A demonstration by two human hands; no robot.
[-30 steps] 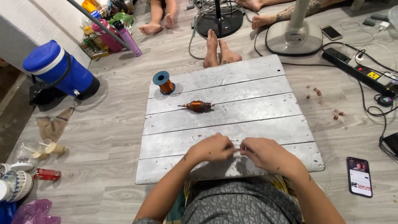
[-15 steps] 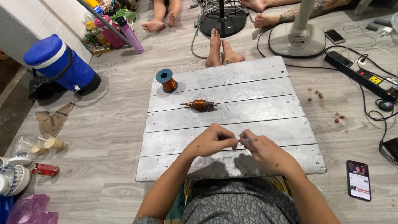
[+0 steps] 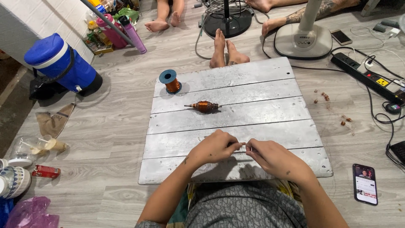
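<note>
My left hand (image 3: 215, 147) and my right hand (image 3: 270, 155) meet fingertip to fingertip over the near part of a grey plank board (image 3: 261, 90). Between the pinched fingers runs a small thin piece, probably fine wire, too small to make out. Farther back on the board lies a copper-wound motor rotor (image 3: 204, 106) on its side. At the board's far left corner stands a copper wire spool (image 3: 170, 81) with blue ends.
A blue water jug (image 3: 59, 63) stands at far left, with cups, wrappers and a pink bag beside it. A fan base (image 3: 303, 40), a power strip (image 3: 367, 78) and cables lie at right, a phone (image 3: 365, 183) near right. Other people's bare feet (image 3: 223, 50) rest beyond the board.
My hands stay pinched together at the board's near part with only slight finger shifts. The view has moved a little. Rotor and spool have not moved.
</note>
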